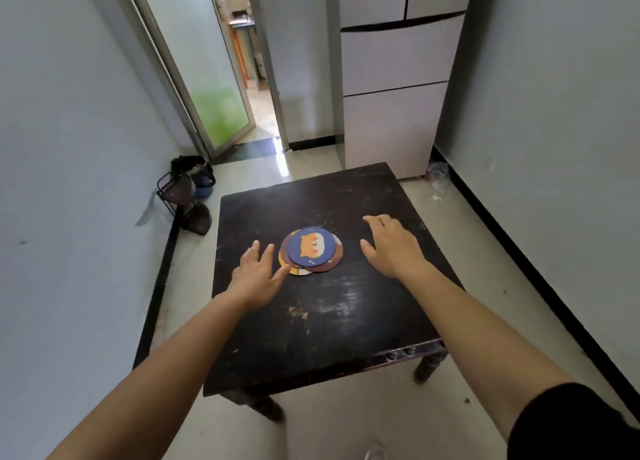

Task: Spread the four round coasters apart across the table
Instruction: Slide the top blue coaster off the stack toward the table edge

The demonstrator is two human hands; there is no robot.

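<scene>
A loose stack of round coasters lies near the middle of the dark square table [346, 314]. On top is a blue coaster [311, 246] with an orange cartoon animal. A brown coaster [330, 264] pokes out beneath it, and an orange and white one [297, 270] shows at the lower left. My left hand [258, 272] rests flat just left of the stack, fingers spread, thumb tip at the stack's lower-left edge. To the right of the stack my right hand [391, 244] hovers open, apart from the coasters.
A white refrigerator [394, 88] stands behind the table. A black wire rack with bags [187, 189] sits on the floor at the left wall. An open doorway [256, 88] lies beyond. White walls close in on both sides.
</scene>
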